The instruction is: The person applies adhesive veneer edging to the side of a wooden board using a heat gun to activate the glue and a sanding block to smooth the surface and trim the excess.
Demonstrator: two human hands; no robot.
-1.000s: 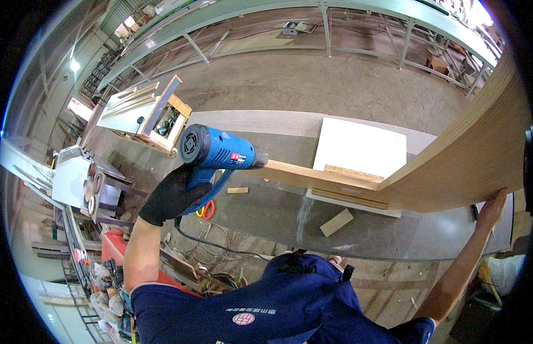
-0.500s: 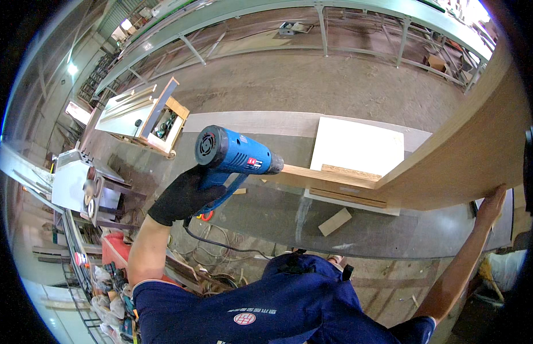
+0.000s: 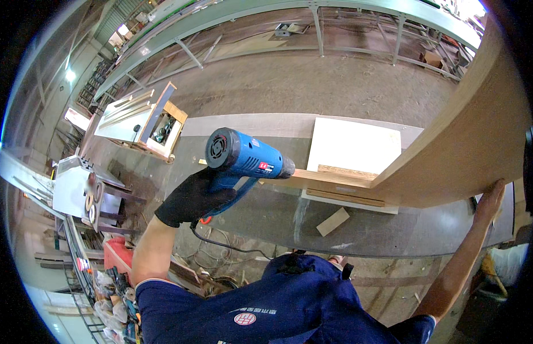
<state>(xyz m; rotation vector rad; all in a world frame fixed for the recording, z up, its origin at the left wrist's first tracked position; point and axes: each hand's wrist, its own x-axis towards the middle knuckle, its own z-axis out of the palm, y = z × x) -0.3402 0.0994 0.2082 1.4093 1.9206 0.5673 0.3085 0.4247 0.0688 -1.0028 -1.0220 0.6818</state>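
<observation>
My left hand (image 3: 192,199), in a black glove, grips the handle of a blue heat gun (image 3: 256,157). The gun's dark nozzle points right, at the near end of a narrow wooden edge (image 3: 321,180). That edge belongs to an L-shaped wood-grain panel (image 3: 444,155), which rises tall and curved-looking on the right. My bare right hand (image 3: 492,199) holds the panel low on its right side; some of its fingers are hidden. Below the gun, its black cord (image 3: 220,243) hangs toward the floor.
A dark worktable (image 3: 266,221) bears a white board (image 3: 355,140) and a small offcut (image 3: 333,222). At the left stand a wooden cart (image 3: 143,123) with strips on top and a red container (image 3: 116,255). A long metal-framed bench (image 3: 243,26) runs across the back.
My left hand has moved slightly right with the heat gun, bringing its nozzle further along the wooden edge. My right hand stays on the panel; the view has shifted a little.
</observation>
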